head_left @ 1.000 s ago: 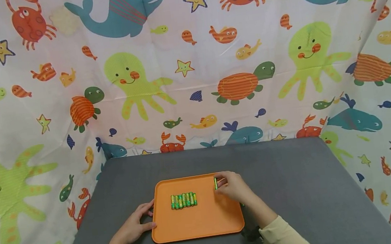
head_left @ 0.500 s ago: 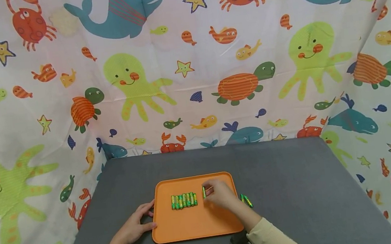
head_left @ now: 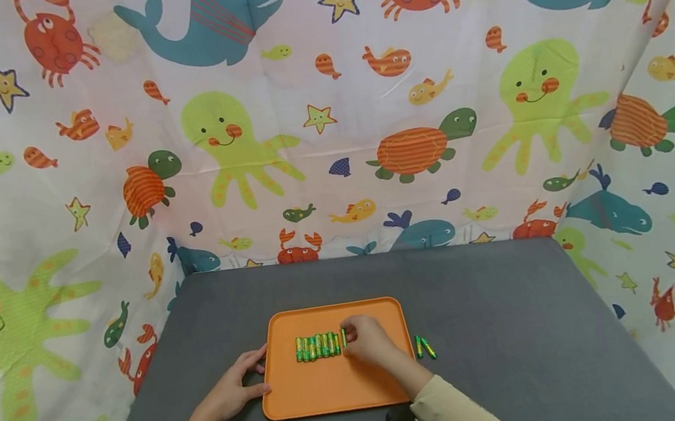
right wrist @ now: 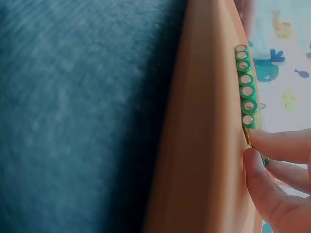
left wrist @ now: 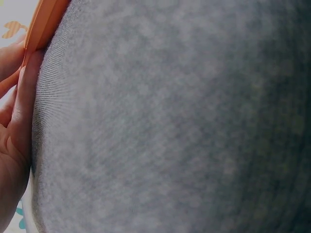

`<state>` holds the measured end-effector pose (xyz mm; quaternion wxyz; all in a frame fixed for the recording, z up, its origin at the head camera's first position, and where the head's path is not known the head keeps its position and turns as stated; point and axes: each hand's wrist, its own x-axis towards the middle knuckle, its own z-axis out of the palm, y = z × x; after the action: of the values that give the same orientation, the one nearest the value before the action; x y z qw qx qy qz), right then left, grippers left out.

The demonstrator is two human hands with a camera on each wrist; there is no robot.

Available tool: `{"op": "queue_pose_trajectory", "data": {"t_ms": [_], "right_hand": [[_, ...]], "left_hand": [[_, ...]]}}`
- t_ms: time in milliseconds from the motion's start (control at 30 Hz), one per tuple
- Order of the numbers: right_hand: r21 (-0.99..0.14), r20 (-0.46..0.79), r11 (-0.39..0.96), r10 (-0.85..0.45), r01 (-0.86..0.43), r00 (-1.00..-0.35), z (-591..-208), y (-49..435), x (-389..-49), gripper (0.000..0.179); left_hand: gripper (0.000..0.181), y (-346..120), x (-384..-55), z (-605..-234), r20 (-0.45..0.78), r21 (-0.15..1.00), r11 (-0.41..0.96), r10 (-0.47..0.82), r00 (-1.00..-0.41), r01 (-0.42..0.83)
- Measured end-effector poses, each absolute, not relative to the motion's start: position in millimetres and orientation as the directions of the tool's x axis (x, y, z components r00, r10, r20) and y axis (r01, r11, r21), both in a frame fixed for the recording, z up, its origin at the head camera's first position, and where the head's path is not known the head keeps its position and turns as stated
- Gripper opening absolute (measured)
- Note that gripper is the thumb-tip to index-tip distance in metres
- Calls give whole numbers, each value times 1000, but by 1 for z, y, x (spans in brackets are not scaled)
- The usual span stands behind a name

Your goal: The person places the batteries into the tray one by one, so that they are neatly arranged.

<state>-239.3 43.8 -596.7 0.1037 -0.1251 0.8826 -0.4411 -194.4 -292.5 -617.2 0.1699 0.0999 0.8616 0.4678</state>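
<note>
Where a second ago the right hand (head_left: pixel 368 341) was over the tray's far right corner with a battery (head_left: pixel 344 337) pinched in its fingertips, and half a second ago was midway across, it now sits beside the row (head_left: pixel 317 346) of batteries in the middle of the orange tray (head_left: pixel 335 393). The battery stands just at the right end of the row, a small gap apart in the head view. In the right wrist view the fingers (right wrist: pixel 272 145) are curled and pinch this battery, its green body partly hidden behind them, right next to the last of the row's metal ends (right wrist: pixel 248 120). The left hand (head_left: pixel 233 388) has stayed put on the tray's left edge, its fingers loosely bent around the rim; in the left wrist view the thumb (left wrist: pixel 26 97) lies along the orange rim (left wrist: pixel 41 24) on the grey table (head_left: pixel 516 329). Two more batteries (head_left: pixel 424 347) lie on the table just beside the tray's right edge, uncovered since the arm moved left. The row itself has not shifted.
</note>
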Motion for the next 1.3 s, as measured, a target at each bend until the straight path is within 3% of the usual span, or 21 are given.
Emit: {"op": "queue_pose_trajectory", "data": {"t_ms": [533,800,1300], "right_hand": [[-819,-71,560,-318,-127,-945,-593,49,-239,54],[-838,-13,516,-339,-174,-941,-580,74,-237,51],[-841,44,516,-232,-161,-972,-563,133,-222,47]], "left_hand": [[86,-293,-194,-618,-194,816,577,324,-926,31],[86,-293,-196,-618,-198,815,579,330,-923,32],[85,-292,-196,-620,-196,811,584,327,-925,34]]}}
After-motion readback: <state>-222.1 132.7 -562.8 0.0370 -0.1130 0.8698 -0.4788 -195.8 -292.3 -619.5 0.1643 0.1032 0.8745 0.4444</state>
